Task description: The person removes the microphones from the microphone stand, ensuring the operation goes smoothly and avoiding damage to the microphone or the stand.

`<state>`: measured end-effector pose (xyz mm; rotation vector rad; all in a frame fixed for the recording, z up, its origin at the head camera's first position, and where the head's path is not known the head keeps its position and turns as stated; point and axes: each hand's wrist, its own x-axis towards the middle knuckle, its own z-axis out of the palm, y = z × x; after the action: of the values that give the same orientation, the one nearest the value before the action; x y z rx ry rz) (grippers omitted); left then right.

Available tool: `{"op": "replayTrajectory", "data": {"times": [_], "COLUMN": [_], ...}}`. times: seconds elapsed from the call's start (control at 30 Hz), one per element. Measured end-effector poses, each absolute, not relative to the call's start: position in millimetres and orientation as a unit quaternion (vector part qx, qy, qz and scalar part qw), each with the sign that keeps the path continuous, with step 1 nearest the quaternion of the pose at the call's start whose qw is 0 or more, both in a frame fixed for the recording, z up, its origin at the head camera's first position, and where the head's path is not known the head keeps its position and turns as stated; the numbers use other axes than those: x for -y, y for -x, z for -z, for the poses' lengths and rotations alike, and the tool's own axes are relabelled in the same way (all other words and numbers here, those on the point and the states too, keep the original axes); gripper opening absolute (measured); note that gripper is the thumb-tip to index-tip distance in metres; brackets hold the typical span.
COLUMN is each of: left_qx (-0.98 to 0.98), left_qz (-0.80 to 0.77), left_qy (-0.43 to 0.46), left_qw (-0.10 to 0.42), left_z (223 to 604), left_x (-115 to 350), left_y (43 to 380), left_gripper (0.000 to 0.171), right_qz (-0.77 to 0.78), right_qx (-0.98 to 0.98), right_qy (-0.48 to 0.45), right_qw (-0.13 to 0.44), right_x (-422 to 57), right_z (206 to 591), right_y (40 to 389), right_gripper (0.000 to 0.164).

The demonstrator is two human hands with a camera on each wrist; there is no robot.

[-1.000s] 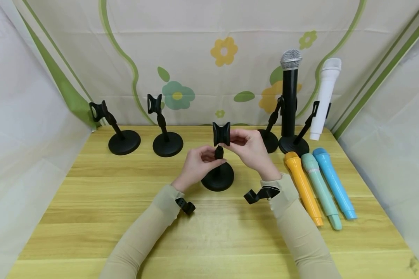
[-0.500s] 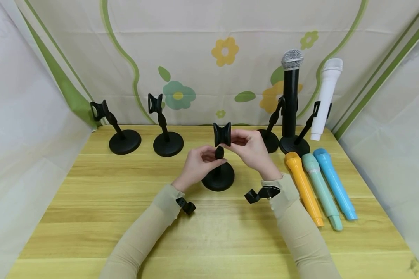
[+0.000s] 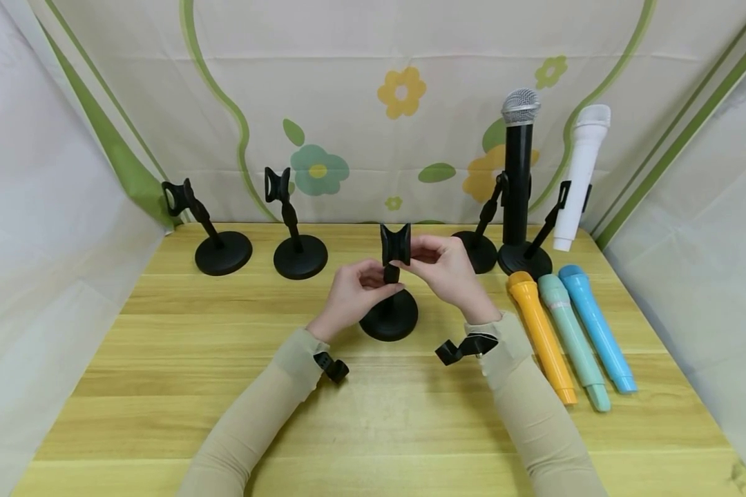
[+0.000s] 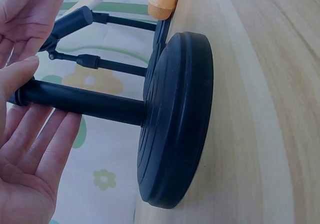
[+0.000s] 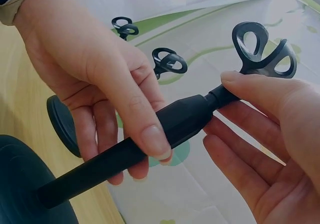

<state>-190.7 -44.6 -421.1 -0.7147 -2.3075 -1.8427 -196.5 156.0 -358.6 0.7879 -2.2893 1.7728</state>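
A black desktop microphone stand (image 3: 388, 319) stands upright on the wooden table in front of me, its round base (image 4: 175, 119) flat on the wood. My left hand (image 3: 351, 293) grips its post (image 5: 100, 171) below the top, thumb on one side and fingers on the other. My right hand (image 3: 449, 269) pinches the neck of the black microphone clip (image 5: 262, 51) between thumb and fingers. In the right wrist view the clip's neck lines up with the thick collar (image 5: 185, 116) at the post's top, right at its end. The clip holds no microphone.
Two black stands with bare clips (image 3: 222, 252) (image 3: 300, 257) are at the back left. At the back right, stands hold a black microphone (image 3: 517, 179) and a white microphone (image 3: 581, 172). Orange (image 3: 542, 338), mint (image 3: 573, 338) and blue microphones (image 3: 599, 328) lie at the right.
My right hand has moved slightly down with the clip, which now sits lower and closer over the post. The left hand keeps its grip, and the stand's base has stayed in place.
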Motion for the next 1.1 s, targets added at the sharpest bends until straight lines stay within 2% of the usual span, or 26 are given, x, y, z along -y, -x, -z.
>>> {"op": "replayTrajectory", "data": {"times": [0.2, 0.47, 1.1], "left_qx": [0.755, 0.755, 0.751], "left_qz": [0.610, 0.608, 0.614], "left_qy": [0.235, 0.238, 0.238], "left_qw": [0.053, 0.056, 0.050], "left_z": [421.0, 422.8, 421.6], "left_x": [44.3, 44.6, 44.3], "left_y": [190.8, 191.2, 189.9], "left_gripper": [0.019, 0.018, 0.019], "right_qz": [-0.596, -0.593, -0.608], "right_qx": [0.752, 0.761, 0.748], "right_qy": [-0.271, -0.254, -0.258], "right_qw": [0.070, 0.064, 0.062], "right_x": [-155.7, -148.2, -148.7], "right_z": [363.9, 341.3, 346.0], "right_y": [197.9, 178.0, 178.0], "right_gripper": [0.015, 0.015, 0.013]}}
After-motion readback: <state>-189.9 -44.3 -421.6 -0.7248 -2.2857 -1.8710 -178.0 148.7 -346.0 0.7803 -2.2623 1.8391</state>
